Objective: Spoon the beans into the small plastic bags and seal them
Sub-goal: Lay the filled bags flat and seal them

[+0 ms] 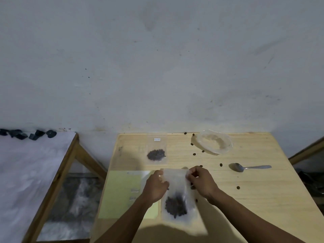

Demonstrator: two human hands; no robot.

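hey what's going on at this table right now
A person is bagging dark beans. Both hands, left hand and right hand, pinch the top edge of a small plastic bag with beans in its bottom, apparently sealing it. Another filled bag lies flat farther back on the wooden table. The spoon rests to the right, a clear plastic container looks nearly empty, and stray beans are scattered around.
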